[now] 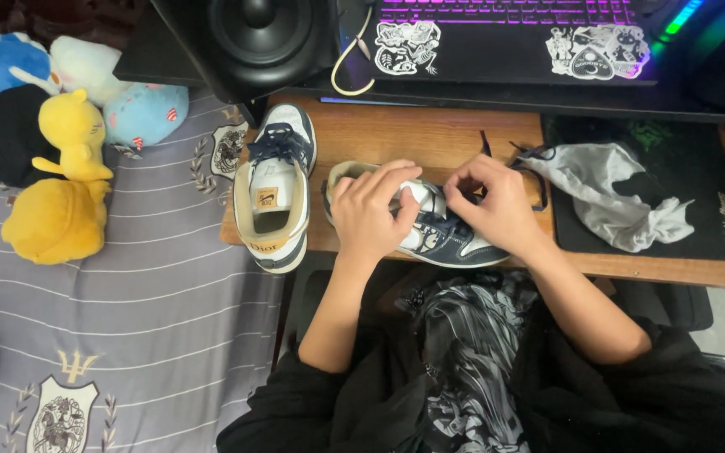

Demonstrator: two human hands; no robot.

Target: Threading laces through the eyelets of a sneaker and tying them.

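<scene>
Both hands on 1 of 2 sneakers, 1 cloth.

Both hands close together (fingers curled)

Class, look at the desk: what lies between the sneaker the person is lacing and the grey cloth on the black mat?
In the head view, between the sneaker being laced and the grey cloth lie the right hand, dark lace ends and bare wooden desk.
</scene>
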